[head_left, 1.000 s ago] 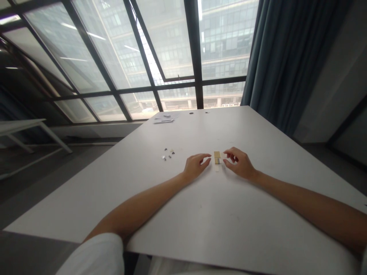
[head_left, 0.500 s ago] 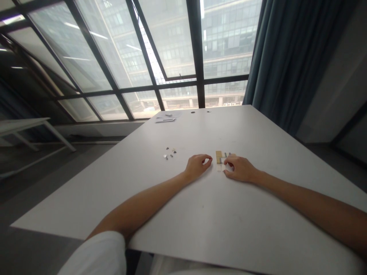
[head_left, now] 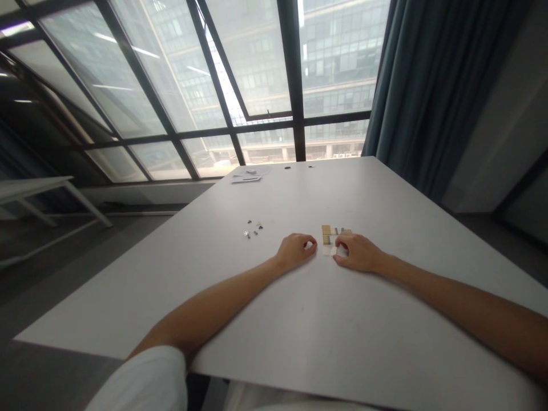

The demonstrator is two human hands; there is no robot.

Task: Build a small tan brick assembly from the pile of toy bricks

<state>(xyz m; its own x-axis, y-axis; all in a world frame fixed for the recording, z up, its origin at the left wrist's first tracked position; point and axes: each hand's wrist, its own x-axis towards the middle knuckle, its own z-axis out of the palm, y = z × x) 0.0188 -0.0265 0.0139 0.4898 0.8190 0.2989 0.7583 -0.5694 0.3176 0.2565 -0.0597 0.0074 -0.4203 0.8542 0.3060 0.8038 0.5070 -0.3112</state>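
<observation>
Our right hand (head_left: 359, 253) sits over the near right side of the small patchwork (head_left: 327, 234), nearer than our left hand (head_left: 293, 251), which lies just left of it with thumb and finger together; we cannot tell whether the right fingertips pinch anything. The patchwork lies flat on the white table (head_left: 257, 319), yellow with pale and dark bits, its far row running left to right.

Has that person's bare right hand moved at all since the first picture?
Yes. Judged against the far edge of the smooth white table, the bare right hand has shifted a little toward the person's own side.
</observation>
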